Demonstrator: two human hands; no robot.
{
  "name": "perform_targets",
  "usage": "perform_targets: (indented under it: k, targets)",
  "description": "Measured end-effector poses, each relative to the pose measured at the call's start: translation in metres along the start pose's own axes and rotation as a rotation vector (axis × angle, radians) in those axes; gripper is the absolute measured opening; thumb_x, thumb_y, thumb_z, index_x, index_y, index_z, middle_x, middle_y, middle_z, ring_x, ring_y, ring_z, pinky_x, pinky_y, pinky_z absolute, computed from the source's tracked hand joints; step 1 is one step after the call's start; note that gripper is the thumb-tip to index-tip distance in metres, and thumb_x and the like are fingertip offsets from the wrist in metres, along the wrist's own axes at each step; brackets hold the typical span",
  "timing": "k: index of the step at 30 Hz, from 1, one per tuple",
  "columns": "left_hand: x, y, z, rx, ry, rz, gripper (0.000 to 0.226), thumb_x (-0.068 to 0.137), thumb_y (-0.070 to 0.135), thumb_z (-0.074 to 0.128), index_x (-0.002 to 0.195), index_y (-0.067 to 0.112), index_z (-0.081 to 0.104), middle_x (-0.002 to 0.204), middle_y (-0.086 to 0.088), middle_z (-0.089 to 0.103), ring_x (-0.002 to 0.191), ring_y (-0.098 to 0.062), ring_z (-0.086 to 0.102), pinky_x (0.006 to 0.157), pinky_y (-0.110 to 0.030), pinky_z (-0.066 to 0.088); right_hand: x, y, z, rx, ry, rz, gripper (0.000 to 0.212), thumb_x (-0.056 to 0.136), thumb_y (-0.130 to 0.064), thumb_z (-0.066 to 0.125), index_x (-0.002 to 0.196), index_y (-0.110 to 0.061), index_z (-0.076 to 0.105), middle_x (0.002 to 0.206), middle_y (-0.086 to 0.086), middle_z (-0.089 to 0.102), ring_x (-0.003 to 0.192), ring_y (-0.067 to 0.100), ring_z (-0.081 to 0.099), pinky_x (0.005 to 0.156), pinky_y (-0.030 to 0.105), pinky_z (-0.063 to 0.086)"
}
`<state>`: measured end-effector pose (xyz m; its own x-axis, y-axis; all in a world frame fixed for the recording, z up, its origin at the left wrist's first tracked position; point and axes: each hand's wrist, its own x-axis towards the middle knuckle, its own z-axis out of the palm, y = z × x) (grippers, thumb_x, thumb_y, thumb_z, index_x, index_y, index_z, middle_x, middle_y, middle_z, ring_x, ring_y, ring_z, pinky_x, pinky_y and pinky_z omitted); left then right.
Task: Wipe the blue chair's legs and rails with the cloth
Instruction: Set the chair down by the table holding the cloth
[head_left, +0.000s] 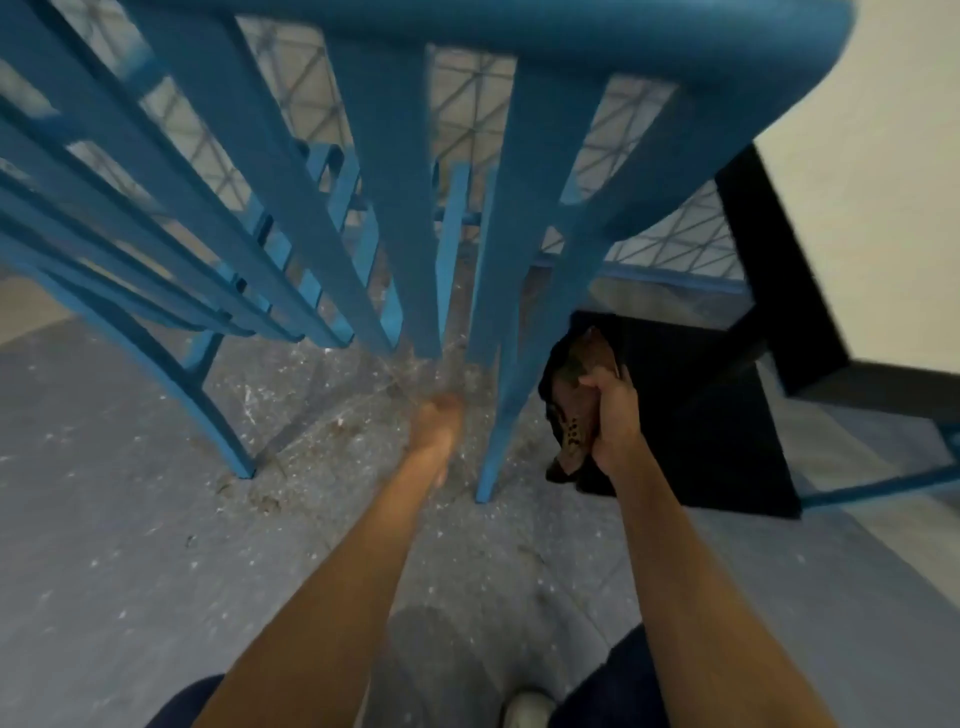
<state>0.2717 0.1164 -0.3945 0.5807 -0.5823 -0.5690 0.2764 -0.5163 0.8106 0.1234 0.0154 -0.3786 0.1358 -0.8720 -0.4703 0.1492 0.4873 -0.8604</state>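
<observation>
1. The blue chair (395, 171) fills the upper half of the view, seen from above and behind; its curved top rail runs across the top and its flat back slats fan downward toward the floor.
2. 2 of its legs show clearly: one lands on the floor at the left, the other (498, 415) comes down near the middle, between the 2 forearms.
3. The right hand (615, 415) is just right of that middle leg, fingers curled tight around a bunched cloth (569, 410). The cloth is dark with a brown, spotted patch, and folds of it hang out above and below the fist.
4. Whether the cloth touches the leg cannot be told; it sits just beside it.
5. The left hand (439, 421) is stretched forward, just left of the same leg and below the lower ends of the slats. It is blurred, so how far its fingers are spread, and whether it has hold of anything, cannot be told.
6. A black mat or panel (701, 415) lies on the floor behind the right hand, and a dark upright piece rises at the far right.
7. The floor (130, 519) is grey and speckled, with brownish dirt marks around the foot of the left leg.
8. Dark trouser legs and a pale shoe (527, 709) show at the near edge.
</observation>
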Motion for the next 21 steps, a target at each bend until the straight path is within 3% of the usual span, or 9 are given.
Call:
perform_targets:
  k: [3,6,8,12,17,21]
  targets:
    - [-0.038,0.016,0.002,0.053,-0.156,-0.149,0.014,0.098,0.022,0.042,0.096,0.018,0.055,0.094,-0.006,0.055,0.083,-0.021,0.054,0.058,-0.026,0.04,-0.033,-0.007,-0.006,-0.009,0.07,0.07,0.061,0.067,-0.016,0.059,0.127,-0.018,0.052,0.117,0.019,0.061,0.099,0.036,0.061,0.085,0.047,0.054]
    - [-0.069,0.019,-0.001,0.12,-0.282,-0.27,0.029,0.096,0.033,0.046,0.116,0.013,0.055,0.107,-0.005,0.058,0.092,-0.02,0.058,0.068,-0.029,0.044,-0.074,-0.008,-0.012,0.033,0.038,0.24,0.061,0.066,-0.016,0.06,0.126,-0.01,0.056,0.118,0.022,0.062,0.096,0.035,0.062,0.075,0.039,0.055]
    - [-0.094,0.02,-0.012,0.144,-0.326,-0.352,0.042,0.093,0.042,0.048,0.127,0.019,0.051,0.117,-0.003,0.058,0.102,-0.02,0.058,0.072,-0.031,0.046,-0.109,-0.014,-0.013,0.012,0.003,0.367,0.057,0.07,-0.02,0.061,0.125,-0.005,0.059,0.119,0.025,0.063,0.099,0.036,0.062,0.079,0.04,0.054]
    - [-0.151,0.036,-0.038,0.107,-0.422,-0.453,0.05,0.088,0.059,0.051,0.121,0.023,0.057,0.113,0.0,0.062,0.101,-0.019,0.058,0.082,-0.034,0.051,-0.182,-0.036,-0.006,0.009,-0.065,0.546,0.05,0.077,-0.024,0.057,0.122,-0.002,0.06,0.118,0.027,0.063,0.102,0.037,0.06,0.092,0.045,0.048]
    - [-0.231,0.083,-0.079,0.077,-0.497,-0.496,0.039,0.083,0.045,0.066,0.111,0.017,0.065,0.104,-0.005,0.071,0.101,-0.024,0.064,0.093,-0.043,0.052,-0.27,-0.09,0.009,0.054,-0.102,0.648,0.053,0.072,-0.027,0.06,0.119,-0.005,0.063,0.117,0.026,0.064,0.112,0.04,0.058,0.097,0.047,0.047]
    - [-0.285,0.131,-0.115,0.055,-0.558,-0.41,0.04,0.081,0.033,0.072,0.117,0.019,0.063,0.104,-0.002,0.073,0.1,-0.02,0.068,0.087,-0.034,0.056,-0.324,-0.14,0.008,0.053,-0.169,0.643,0.047,0.081,-0.027,0.06,0.123,-0.007,0.061,0.118,0.023,0.065,0.114,0.038,0.06,0.097,0.047,0.048]
